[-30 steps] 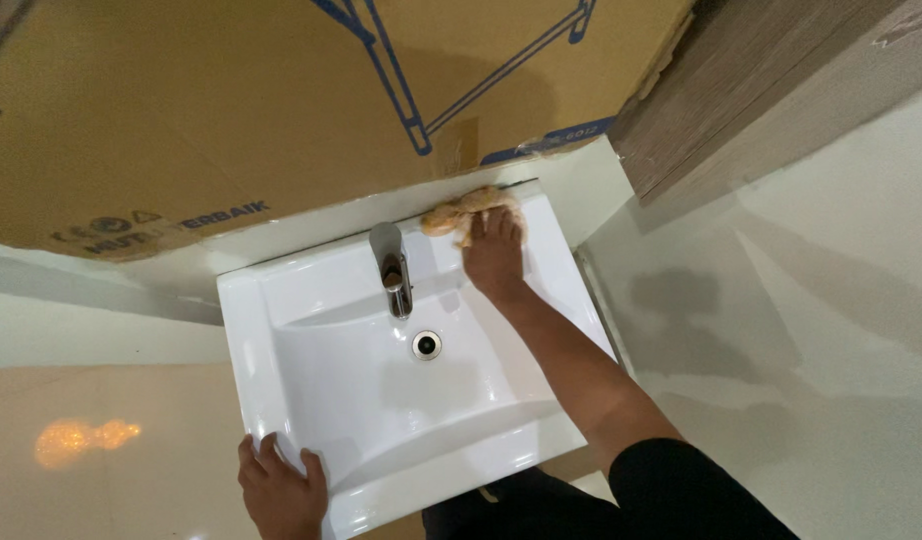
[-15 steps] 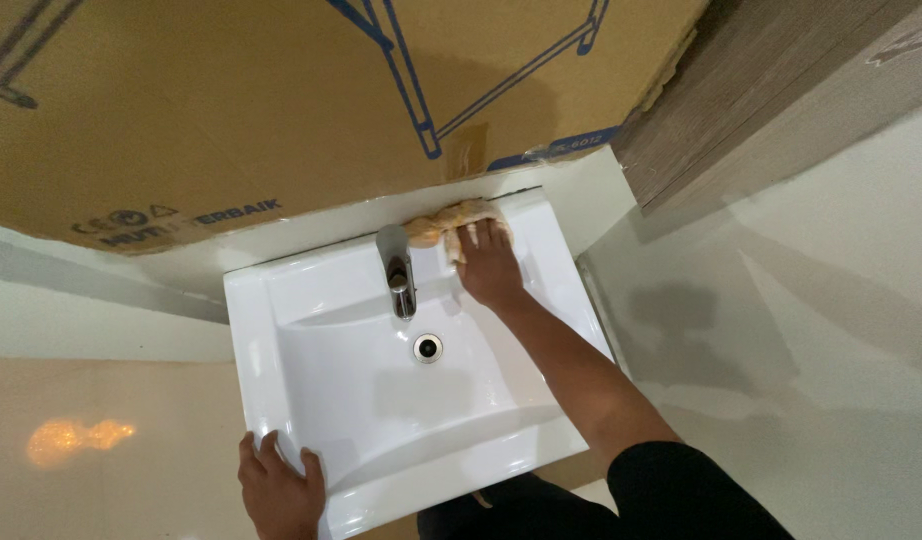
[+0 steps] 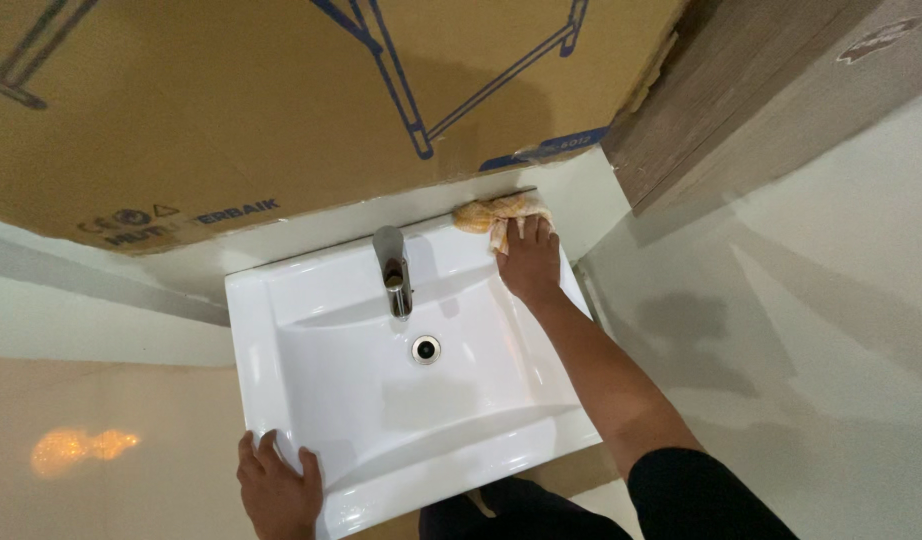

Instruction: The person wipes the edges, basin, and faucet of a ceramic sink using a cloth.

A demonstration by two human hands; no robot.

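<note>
- The cloth [image 3: 496, 215] is a small orange-yellow rag, bunched up at the back right corner of the sink [image 3: 311, 400], on the flat ledge where the sink meets the wall.
- It looks soft and limp, light, and likely to crumple or slide under the fingers rather than keep a shape; it is best kept flat under the palm and fingers, pressed down, not pinched at one edge.
- The right hand [image 3: 529, 262] lies flat on the cloth's near part, fingers spread and pointing to the back wall, pressing it to the ledge; the fingers are not closed round it.
- The sink is white glazed ceramic, glossy and hard; I judge it heavy, slippery where wet, and apt to chip at a corner if knocked.
- The left hand [image 3: 278, 490] grips the sink's front left corner, fingers curled over the rim, which looks a sound place to steady it.
- A chrome tap [image 3: 391, 268] stands at the middle of the back ledge, well left of the cloth; the drain [image 3: 426, 349] sits just in front of it in the basin.
- A big brown cardboard box [image 3: 231, 100] with blue line drawings leans along the wall behind the sink.
- A wood-grain cabinet [image 3: 771, 80] is at the upper right; pale floor [image 3: 781, 330] lies to the right.
</note>
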